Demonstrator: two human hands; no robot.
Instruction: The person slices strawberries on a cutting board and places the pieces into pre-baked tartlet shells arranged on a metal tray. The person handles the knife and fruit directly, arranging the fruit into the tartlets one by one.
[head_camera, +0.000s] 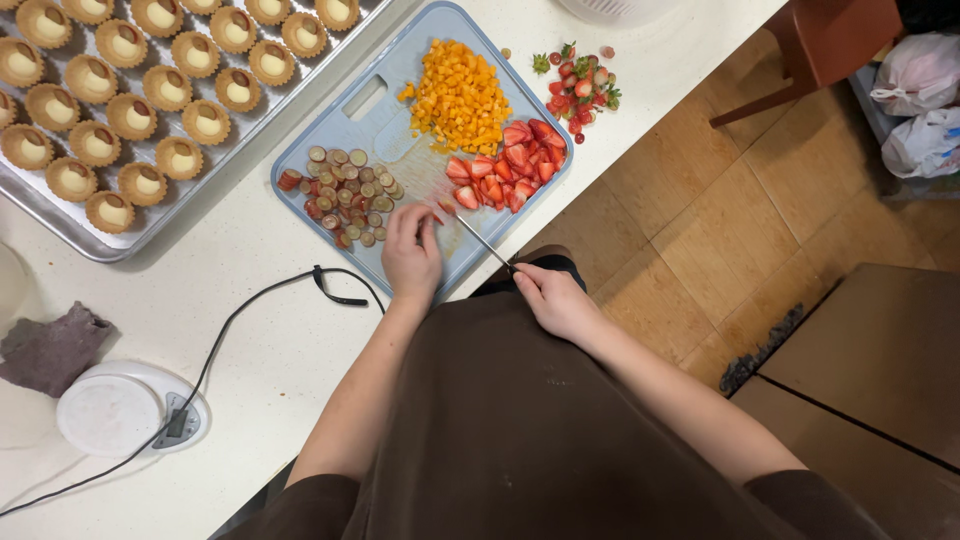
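Observation:
My left hand (411, 250) rests fingertips-down on the pale blue cutting board (385, 115), pinching a small piece of strawberry at its near edge. My right hand (552, 298) grips the black handle of a thin knife (482, 240) whose blade points at that piece. On the board lie diced orange fruit (458, 97), cut strawberries (510, 165) and sliced grapes (347, 193).
A metal tray (95, 235) of filled tart shells stands at the upper left. Strawberry tops (580, 82) lie beside the board. A white kitchen scale (125, 408), a black cable (250, 300) and a grey cloth (52, 345) sit on the white counter. Tiled floor lies to the right.

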